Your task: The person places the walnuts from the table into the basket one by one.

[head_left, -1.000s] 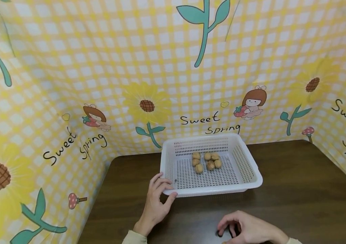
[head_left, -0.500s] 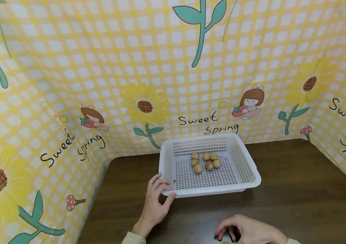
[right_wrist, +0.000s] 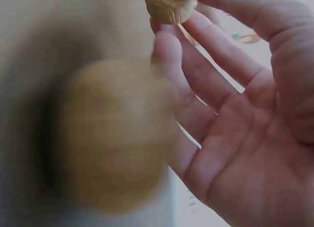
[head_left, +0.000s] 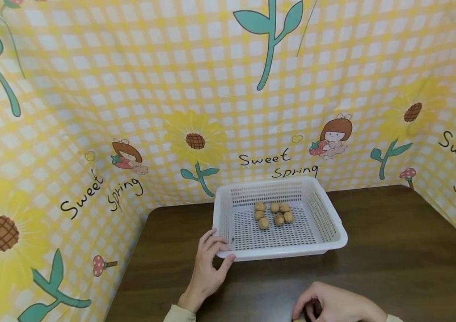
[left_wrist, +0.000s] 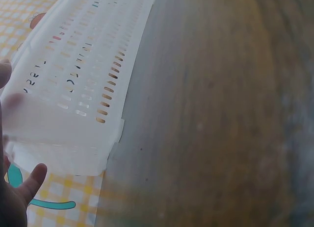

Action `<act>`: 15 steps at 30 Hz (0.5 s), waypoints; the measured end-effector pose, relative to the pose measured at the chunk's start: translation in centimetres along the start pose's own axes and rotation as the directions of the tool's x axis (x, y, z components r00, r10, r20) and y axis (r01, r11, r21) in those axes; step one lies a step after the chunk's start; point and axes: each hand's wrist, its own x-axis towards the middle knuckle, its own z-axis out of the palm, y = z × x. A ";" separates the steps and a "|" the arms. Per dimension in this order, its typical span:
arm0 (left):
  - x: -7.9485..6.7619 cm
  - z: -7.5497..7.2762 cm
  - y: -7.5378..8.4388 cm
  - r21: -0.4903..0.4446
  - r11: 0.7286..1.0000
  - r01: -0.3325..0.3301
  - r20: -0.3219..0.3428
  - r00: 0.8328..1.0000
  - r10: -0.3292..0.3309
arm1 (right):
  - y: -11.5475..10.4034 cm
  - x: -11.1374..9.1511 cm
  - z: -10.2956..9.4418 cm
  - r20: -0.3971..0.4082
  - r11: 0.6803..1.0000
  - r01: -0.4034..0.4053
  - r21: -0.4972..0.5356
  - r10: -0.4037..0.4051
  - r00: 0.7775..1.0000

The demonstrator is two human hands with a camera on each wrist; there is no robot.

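Note:
In the head view a white slotted plastic basket (head_left: pixel 276 256) stands on the table with several walnuts (head_left: pixel 263 223) on its floor. My left hand (head_left: pixel 208 273) holds the basket's near left corner, fingers over the rim and thumb at the front. The left wrist view shows the thumb (left_wrist: pixel 34 180) beside the basket's end wall (left_wrist: pixel 59 124). My right hand (head_left: pixel 334 303) is low at the front, its fingers bent downward. The right wrist view has it pinching a walnut (right_wrist: pixel 170 7) between thumb and fingertips. A second walnut (right_wrist: pixel 120 138), blurred, looms close to that camera.
The dark brown wooden table (head_left: pixel 393 250) extends to both sides of the basket. A yellow checked cloth (head_left: pixel 151 89) with flowers and lettering hangs behind it and along the left and right sides.
My right hand's fingers have drawn together around a walnut at the bottom of the head view, and the hand sits slightly farther right. My left hand keeps its hold on the basket.

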 end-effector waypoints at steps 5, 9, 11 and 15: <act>0.2 -0.1 0.2 -0.007 1.000 -0.007 0.000 1.000 0.007 | -5.2 0.4 -2.6 0.001 0.995 -0.012 -0.101 0.012 1.000; 0.2 -0.1 0.3 -0.002 1.000 -0.024 -0.005 1.000 0.024 | -9.6 1.2 -5.9 -0.097 0.967 -0.110 -0.231 0.090 0.991; 0.2 -0.1 0.2 -0.004 1.000 -0.027 -0.006 1.000 0.027 | -11.0 2.1 -7.9 -0.155 0.944 -0.148 -0.295 0.106 0.982; 0.0 -0.1 0.2 -0.005 1.000 -0.020 -0.004 1.000 0.020 | -11.6 4.6 -12.1 -0.227 0.912 -0.207 -0.354 0.131 0.965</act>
